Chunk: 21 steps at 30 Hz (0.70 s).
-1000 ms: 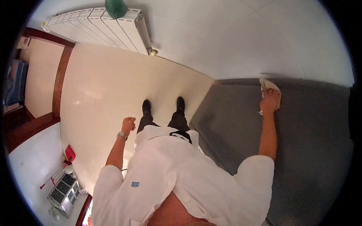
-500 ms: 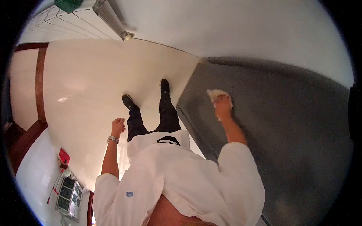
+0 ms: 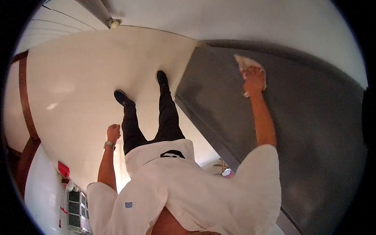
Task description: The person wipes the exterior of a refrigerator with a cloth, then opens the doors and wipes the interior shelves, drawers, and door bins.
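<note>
My right hand presses a pale cloth against a dark grey flat surface. Its fingers are bent over the cloth, and a loose corner sticks out past them at the upper left. The arm reaches out towards the far side of this surface. My left hand hangs at my side over the floor with its fingers curled in, and nothing shows in it. A metal-banded watch is on that wrist.
A white wall borders the grey surface at the back. My dark shoes stand on the pale tiled floor. A red dustpan is by the wall at the lower left, near a barred window. A grey post stands at the top.
My right hand has slid the cloth farther out and to the right over the grey surface, straightening the arm. My left hand remains low at my side. The view has shifted slightly.
</note>
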Available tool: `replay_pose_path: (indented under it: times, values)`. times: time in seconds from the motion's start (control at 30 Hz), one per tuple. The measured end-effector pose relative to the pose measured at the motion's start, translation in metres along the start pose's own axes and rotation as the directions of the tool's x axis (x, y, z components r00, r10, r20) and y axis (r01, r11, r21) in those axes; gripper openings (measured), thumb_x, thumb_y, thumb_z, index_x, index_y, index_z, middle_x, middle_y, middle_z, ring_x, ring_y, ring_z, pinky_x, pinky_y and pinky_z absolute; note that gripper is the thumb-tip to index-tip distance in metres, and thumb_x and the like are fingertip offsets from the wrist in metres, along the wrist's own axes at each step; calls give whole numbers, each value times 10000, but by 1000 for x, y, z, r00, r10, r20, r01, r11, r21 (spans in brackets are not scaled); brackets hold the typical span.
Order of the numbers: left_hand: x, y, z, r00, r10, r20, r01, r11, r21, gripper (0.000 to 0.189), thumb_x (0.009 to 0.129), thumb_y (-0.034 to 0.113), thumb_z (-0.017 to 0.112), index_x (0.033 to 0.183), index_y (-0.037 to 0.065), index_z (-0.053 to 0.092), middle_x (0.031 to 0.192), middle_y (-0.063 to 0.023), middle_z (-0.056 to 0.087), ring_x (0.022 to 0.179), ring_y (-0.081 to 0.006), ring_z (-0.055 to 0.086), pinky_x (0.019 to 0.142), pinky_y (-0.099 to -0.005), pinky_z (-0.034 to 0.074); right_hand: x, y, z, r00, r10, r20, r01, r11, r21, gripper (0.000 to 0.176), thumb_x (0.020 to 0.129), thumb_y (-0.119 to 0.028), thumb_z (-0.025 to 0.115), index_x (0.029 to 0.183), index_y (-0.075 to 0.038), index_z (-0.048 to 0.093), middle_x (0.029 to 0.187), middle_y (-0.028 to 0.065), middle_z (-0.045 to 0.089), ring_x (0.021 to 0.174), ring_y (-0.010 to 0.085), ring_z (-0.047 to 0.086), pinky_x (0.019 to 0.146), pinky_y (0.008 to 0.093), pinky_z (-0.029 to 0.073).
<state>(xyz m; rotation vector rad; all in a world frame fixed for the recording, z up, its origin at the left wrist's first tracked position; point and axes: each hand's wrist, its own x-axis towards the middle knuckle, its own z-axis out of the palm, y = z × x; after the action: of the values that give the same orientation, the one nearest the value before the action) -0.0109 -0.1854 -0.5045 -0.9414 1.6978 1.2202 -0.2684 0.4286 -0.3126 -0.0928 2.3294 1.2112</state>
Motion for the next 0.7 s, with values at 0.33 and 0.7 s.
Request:
replay_pose_path:
  times: [0.33, 0.7]
  values:
    - [-17, -55, 87, 995, -99, -10, 99, 995, -19, 274, 857, 227, 553, 664, 33, 545, 502, -35, 484, 430, -149, 487, 428, -299, 408, 110, 4, 39, 995, -51, -87, 62, 989, 132, 436, 840, -209, 513, 1273, -162, 516, 1418, 113, 349, 1323, 311, 279, 1070, 501, 218]
    - [-9, -63, 108, 982, 92, -165, -16, 911, 412, 286, 779, 272, 558, 684, 1, 557, 635, -208, 559, 609, -365, 570, 561, -442, 426, 98, -147, 91, 945, -325, 23, 320, 938, 134, 479, 847, -208, 506, 1318, -136, 456, 1428, 137, 320, 1337, 320, 243, 1109, 462, 155]
